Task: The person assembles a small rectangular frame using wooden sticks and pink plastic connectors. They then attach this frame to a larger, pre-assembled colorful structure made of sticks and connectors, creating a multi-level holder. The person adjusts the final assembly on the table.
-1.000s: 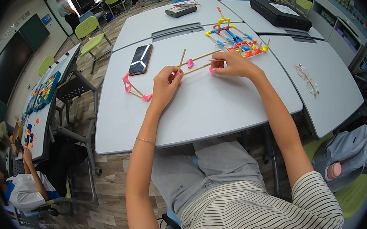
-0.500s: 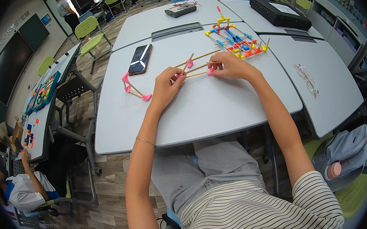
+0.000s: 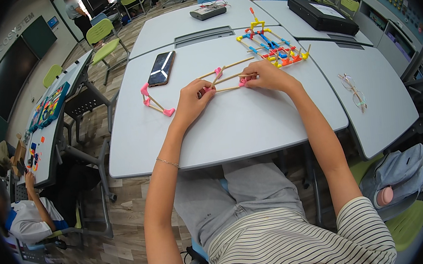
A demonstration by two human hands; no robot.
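Observation:
On the grey table point(image 3: 231, 125) lies a small frame of thin wooden sticks point(image 3: 226, 74) joined by pink connectors. My left hand point(image 3: 193, 99) pinches the pink connector at its left end. My right hand point(image 3: 266, 76) grips the pink connector at the right end, fingers curled over the sticks. A loose stick piece with two pink connectors point(image 3: 155, 103) lies to the left of my left hand, apart from it. Beyond my right hand stands a colourful stick-and-connector structure point(image 3: 270, 45) in red, blue and yellow.
A dark phone point(image 3: 161, 68) lies at the table's far left. Glasses point(image 3: 352, 90) rest on the right-hand table, a black case point(image 3: 322, 15) further back. A seated person point(image 3: 28, 216) is at the left by a table with coloured pieces. A backpack point(image 3: 396, 178) sits lower right.
My hands have drawn closer together on the stick frame, and the sticks have tilted slightly; the left hand has shifted right onto the connector.

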